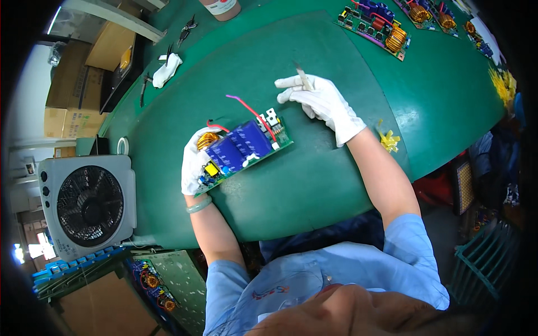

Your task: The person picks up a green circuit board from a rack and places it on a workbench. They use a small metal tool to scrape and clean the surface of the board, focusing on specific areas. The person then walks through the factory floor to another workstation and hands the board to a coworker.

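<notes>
A square grey box fan with a round black grille is seen at the far left, beside the smooth green mat that covers the table. On that mat a rectangular green circuit board, set with two glossy blue blocks, a copper-wound coil and thin red wires, is gripped at its near end by the left hand in a white cloth glove, the fingers curled shut round the edge. To the right, slim metal tweezers are pinched between the fingers of the gloved right hand, well apart from the board, and a small yellow ribbon-like scrap is seen just past the forearm.
</notes>
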`<state>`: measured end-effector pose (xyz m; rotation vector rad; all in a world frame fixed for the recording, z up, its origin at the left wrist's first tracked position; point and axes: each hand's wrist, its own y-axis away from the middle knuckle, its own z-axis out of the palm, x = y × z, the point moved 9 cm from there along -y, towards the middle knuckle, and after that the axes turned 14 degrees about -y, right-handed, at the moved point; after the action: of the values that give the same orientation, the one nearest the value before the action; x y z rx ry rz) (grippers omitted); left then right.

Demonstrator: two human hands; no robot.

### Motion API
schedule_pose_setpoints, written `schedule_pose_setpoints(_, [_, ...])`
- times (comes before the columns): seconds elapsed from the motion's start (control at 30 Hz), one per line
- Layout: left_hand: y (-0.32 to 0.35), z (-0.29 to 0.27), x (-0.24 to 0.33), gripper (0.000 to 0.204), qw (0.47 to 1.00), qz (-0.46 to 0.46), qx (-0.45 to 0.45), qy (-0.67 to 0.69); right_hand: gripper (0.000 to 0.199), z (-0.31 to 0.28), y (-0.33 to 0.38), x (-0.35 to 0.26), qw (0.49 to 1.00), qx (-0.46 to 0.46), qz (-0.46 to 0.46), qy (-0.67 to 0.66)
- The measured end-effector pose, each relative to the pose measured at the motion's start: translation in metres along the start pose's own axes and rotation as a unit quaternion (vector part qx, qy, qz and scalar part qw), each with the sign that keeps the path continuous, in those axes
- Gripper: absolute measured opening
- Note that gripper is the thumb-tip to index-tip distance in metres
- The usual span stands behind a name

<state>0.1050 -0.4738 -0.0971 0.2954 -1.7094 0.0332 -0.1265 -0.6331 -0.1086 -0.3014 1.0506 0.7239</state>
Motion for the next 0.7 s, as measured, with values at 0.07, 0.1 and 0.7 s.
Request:
schedule_pose_setpoints(0.07, [-0.001, -0.002, -0.005, 0.051, 1.000, -0.005, -0.010, -0.027, 0.039, 0.012, 0.002, 0.003, 0.999, -0.022, 0.015, 0.023])
schedule_pose_setpoints(0.1, [-0.002, -0.004, -0.008, 0.049, 0.998, -0.010, 0.001, -0.067, 0.040, 0.016, 0.002, 0.009, 0.999, -0.037, 0.029, 0.006])
schedule_pose_setpoints(0.7, [-0.002, 0.003, -0.002, 0.046, 1.000, 0.003, -0.003, -0.022, 0.033, 0.033, 0.008, 0.016, 0.992, -0.101, 0.071, 0.033])
